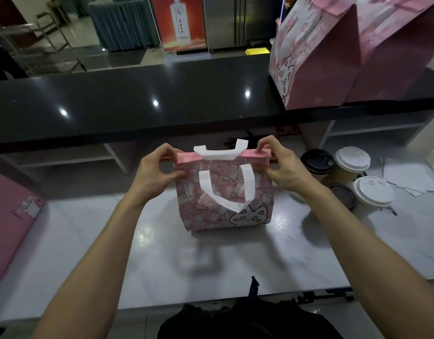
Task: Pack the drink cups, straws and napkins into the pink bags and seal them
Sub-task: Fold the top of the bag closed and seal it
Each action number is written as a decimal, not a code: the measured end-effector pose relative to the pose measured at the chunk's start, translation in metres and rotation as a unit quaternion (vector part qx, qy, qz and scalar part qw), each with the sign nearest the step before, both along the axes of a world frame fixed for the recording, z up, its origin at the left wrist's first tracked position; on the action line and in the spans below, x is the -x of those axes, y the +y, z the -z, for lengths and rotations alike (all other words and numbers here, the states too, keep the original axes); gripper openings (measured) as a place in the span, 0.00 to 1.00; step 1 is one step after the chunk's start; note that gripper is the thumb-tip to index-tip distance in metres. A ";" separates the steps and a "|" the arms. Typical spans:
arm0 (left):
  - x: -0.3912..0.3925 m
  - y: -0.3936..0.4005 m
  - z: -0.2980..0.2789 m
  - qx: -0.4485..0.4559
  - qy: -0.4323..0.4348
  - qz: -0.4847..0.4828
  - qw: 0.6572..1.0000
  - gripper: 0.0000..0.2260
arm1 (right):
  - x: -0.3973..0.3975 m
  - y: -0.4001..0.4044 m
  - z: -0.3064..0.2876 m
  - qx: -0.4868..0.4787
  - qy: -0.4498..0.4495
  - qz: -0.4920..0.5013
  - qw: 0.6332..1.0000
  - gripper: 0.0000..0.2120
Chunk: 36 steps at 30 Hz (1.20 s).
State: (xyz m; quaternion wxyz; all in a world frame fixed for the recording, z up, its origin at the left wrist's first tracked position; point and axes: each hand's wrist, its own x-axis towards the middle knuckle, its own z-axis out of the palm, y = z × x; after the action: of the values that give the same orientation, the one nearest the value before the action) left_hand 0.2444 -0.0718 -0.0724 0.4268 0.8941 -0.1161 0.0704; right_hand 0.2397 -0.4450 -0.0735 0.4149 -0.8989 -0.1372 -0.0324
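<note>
Sealing step in hand, by the look of it. Pink bag (225, 192) upright on the white tabletop (211, 260), mid-view, cat print facing the camera, top edge folded over into a flat pink band. Left hand (153, 171) pinching the left end of that fold, fingers curled over the top and thumb on the near face; right hand (283, 165) pinching the right end the same way. Each grip closed tight on the paper, nothing else held. One white handle (227, 189) hanging down the front face, the other standing up behind the fold. Contents hidden; cannot tell what is inside. Just right of the bag, cups (352, 162) with white and black lids, still unpacked, with loose papers beyond them. Two more pink bags (333, 57) already closed on the dark counter (137, 101) at far right, and flat pink ones lying at the left edge. Next, probably: pressing the crease flat along its length, then fixing it shut, both ends kept level so the fold does not skew or spring back.
</note>
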 end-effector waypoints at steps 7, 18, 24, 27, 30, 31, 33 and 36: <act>0.003 0.002 -0.002 -0.070 -0.053 0.013 0.996 0.14 | 0.004 -0.003 -0.004 0.034 -0.015 -0.011 0.999 0.18; 0.013 -0.008 0.003 0.053 -0.022 -0.052 0.997 0.26 | 0.001 -0.001 -0.012 0.070 -0.012 0.000 0.997 0.18; 0.013 -0.010 0.013 0.033 -0.032 -0.058 0.997 0.12 | 0.003 -0.001 -0.013 0.057 0.003 -0.004 0.998 0.19; 0.013 -0.005 0.011 -0.015 -0.048 -0.043 0.998 0.13 | 0.004 -0.002 -0.013 0.061 -0.002 -0.003 0.998 0.18; 0.012 -0.003 0.004 -0.060 -0.061 -0.035 0.996 0.17 | 0.001 -0.001 -0.012 0.063 -0.013 0.001 0.998 0.19; 0.011 -0.004 0.002 -0.066 -0.062 -0.033 0.995 0.17 | 0.000 -0.001 -0.013 0.063 -0.009 0.001 0.998 0.20; 0.008 -0.006 -0.001 -0.076 -0.057 -0.021 0.995 0.17 | -0.003 -0.002 -0.013 0.079 -0.012 0.004 0.997 0.15; 0.003 -0.009 -0.004 -0.168 -0.083 0.008 0.982 0.13 | -0.008 -0.003 -0.013 0.121 -0.061 -0.007 0.991 0.07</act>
State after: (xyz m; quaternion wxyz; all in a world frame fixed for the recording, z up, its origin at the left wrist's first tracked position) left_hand 0.2418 -0.0807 -0.0680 0.2596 0.9432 -0.1686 0.1205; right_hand 0.2475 -0.4482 -0.0605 0.2945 -0.9377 -0.1713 -0.0675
